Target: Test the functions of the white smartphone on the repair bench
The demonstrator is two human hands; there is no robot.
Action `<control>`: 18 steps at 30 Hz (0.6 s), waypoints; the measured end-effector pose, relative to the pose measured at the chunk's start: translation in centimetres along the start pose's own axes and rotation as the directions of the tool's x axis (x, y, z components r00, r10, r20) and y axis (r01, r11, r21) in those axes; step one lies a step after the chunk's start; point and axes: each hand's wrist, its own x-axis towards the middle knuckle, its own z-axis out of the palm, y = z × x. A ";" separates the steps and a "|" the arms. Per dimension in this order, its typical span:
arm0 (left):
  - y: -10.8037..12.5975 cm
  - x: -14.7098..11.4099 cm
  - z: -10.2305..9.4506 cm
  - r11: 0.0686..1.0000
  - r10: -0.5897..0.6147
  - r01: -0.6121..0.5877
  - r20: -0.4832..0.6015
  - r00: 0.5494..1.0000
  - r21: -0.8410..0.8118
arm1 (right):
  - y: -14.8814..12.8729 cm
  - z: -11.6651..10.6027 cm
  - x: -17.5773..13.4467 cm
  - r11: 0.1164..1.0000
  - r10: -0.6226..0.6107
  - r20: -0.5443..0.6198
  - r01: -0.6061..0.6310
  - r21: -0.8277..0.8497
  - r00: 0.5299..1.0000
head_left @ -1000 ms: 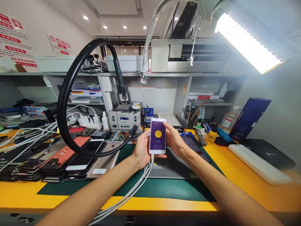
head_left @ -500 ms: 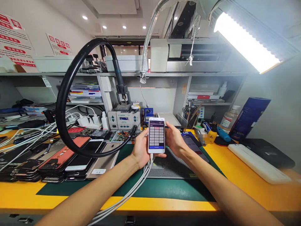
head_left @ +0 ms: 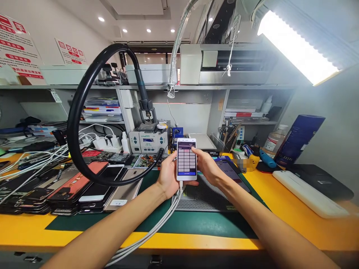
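Observation:
A white smartphone (head_left: 186, 160) stands upright in front of me, its lit screen showing a grid of pale boxes with a blue bar along the bottom. My left hand (head_left: 167, 175) is closed round its left side, with fingertips showing under its lower edge. On the right side my right hand (head_left: 208, 166) grips the phone, its thumb over the upper right of the screen. Whether the thumb presses the glass I cannot tell; the other right fingers are hidden behind. A white cable (head_left: 181, 184) enters the phone's bottom end and hangs down among several others.
Stacked phones and phone parts (head_left: 84, 183) lie at the left. A thick black hose (head_left: 73, 123) loops up from the hot air station (head_left: 148, 141). Beneath my hands are a perforated metal plate (head_left: 202, 203) and a green mat (head_left: 207, 223). A large phone (head_left: 231, 173) lies at the right.
My right thumb has moved left from beside the phone onto the upper right of its screen. My left hand keeps its hold.

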 end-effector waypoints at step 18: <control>0.3 0.4 -0.5 0.997 -0.062 0.063 0.013 0.998 -0.050 | -0.5 -1.0 0.1 0.997 0.022 0.179 -0.008 -0.080 0.984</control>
